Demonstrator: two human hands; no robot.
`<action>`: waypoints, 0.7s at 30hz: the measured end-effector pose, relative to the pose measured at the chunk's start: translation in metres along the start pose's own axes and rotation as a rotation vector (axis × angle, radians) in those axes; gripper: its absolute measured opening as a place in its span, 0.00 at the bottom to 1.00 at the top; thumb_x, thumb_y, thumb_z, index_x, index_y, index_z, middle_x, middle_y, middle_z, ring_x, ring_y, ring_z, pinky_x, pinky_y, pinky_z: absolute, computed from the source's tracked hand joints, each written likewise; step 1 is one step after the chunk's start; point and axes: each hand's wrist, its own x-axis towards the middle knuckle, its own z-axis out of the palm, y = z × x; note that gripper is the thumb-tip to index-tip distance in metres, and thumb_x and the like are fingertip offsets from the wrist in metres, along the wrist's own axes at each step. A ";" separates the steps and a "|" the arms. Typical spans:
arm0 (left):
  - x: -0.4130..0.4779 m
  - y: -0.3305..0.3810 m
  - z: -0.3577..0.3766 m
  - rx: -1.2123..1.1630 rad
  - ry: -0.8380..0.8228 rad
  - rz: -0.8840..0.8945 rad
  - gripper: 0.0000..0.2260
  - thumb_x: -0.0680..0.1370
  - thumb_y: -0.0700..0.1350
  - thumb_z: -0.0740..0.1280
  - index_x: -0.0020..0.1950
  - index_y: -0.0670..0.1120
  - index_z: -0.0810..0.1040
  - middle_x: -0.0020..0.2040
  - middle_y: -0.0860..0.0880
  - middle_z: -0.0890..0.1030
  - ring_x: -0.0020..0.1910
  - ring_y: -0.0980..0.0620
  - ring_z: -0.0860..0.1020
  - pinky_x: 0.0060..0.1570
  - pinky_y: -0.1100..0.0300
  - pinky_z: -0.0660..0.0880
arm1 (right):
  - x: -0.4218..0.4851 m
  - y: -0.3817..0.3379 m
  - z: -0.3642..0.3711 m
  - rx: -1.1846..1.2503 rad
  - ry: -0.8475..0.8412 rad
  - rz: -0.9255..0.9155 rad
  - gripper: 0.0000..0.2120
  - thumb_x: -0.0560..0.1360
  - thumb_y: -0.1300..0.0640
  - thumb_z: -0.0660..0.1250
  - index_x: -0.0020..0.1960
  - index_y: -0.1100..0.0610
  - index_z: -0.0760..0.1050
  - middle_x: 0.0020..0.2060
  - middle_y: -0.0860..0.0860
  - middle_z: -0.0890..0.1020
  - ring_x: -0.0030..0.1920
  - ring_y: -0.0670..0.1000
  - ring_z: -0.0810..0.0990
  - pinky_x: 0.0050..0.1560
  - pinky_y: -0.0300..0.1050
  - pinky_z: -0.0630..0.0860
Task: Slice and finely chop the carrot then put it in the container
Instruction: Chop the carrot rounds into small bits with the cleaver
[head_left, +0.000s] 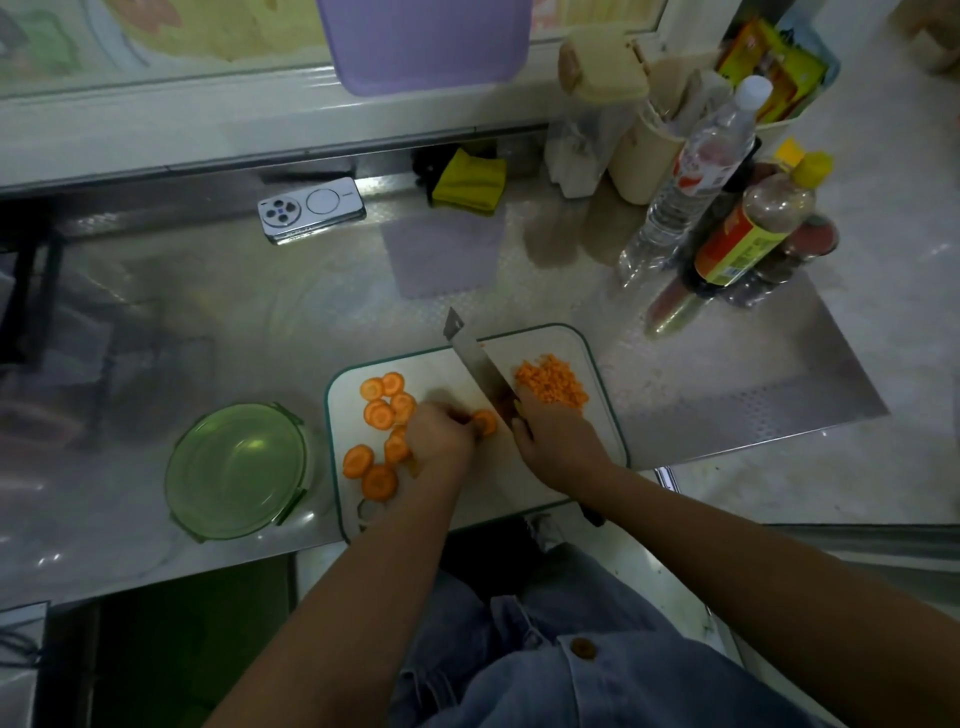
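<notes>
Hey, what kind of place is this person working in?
Most likely a small home kitchen. A white cutting board with carrot slices lies on a stainless steel counter, the right hand holds a knife, and sauce bottles stand at the back right.

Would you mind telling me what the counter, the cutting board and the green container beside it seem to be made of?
The counter looks like stainless steel: grey, mirror-like, with a dotted embossed pattern. The cutting board seems to be plastic: matte white with a green moulded rim. The green container shows a translucent, glossy lid with clip flaps, probably plastic; its body is mostly hidden.
</notes>
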 end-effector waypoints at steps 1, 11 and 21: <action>0.000 0.001 0.000 -0.005 0.000 -0.012 0.09 0.70 0.49 0.75 0.46 0.45 0.85 0.45 0.46 0.85 0.44 0.48 0.81 0.42 0.59 0.75 | 0.001 -0.001 0.000 -0.009 -0.009 -0.008 0.19 0.79 0.56 0.58 0.69 0.58 0.64 0.48 0.60 0.80 0.45 0.62 0.78 0.38 0.49 0.70; 0.004 0.000 0.001 -0.038 -0.011 -0.053 0.06 0.70 0.48 0.75 0.44 0.47 0.85 0.44 0.46 0.85 0.43 0.48 0.81 0.43 0.57 0.78 | -0.005 0.001 0.002 -0.106 -0.153 0.020 0.16 0.79 0.57 0.56 0.66 0.58 0.64 0.49 0.59 0.78 0.48 0.60 0.77 0.38 0.46 0.66; 0.011 0.008 -0.004 -0.033 -0.094 -0.126 0.04 0.68 0.45 0.76 0.36 0.47 0.83 0.39 0.46 0.84 0.39 0.49 0.82 0.42 0.54 0.81 | 0.001 -0.002 0.017 -0.100 -0.150 0.057 0.09 0.77 0.60 0.59 0.57 0.58 0.67 0.43 0.58 0.79 0.41 0.61 0.78 0.34 0.47 0.68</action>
